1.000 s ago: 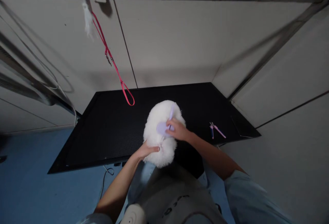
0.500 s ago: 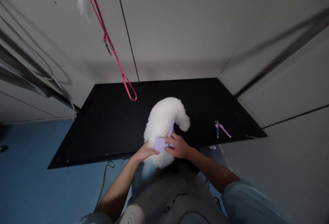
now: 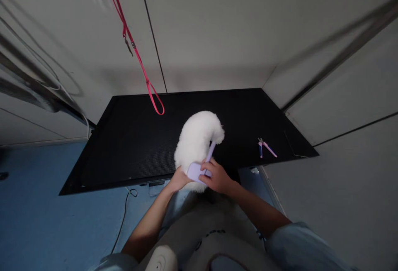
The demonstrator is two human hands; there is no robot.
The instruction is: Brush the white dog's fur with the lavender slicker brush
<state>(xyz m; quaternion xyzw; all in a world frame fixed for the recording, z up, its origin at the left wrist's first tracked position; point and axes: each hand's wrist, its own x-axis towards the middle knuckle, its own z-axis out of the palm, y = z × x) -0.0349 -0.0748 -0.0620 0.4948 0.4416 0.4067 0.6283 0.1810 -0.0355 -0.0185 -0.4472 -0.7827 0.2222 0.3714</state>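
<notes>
A fluffy white dog stands at the front of the black table, its body curved with the head end towards the right. My right hand is closed on a lavender slicker brush. The wide brush head lies against the fur near the dog's rear, and its handle points up and away. On the other side, my left hand grips the dog's rear flank, thumb towards the brush; its fingertips are partly hidden in fur. The bristles are out of sight underneath.
Pink-and-blue nail clippers lie on the right of the black grooming table. A red leash hangs down, its loop over the back edge. Walls stand behind and right. A cable trails on the blue floor.
The dog's head end has drawn in slightly to the left and away from me. Both hands keep their hold, with the brush at nearly the same place. The whole view has shifted slightly.
</notes>
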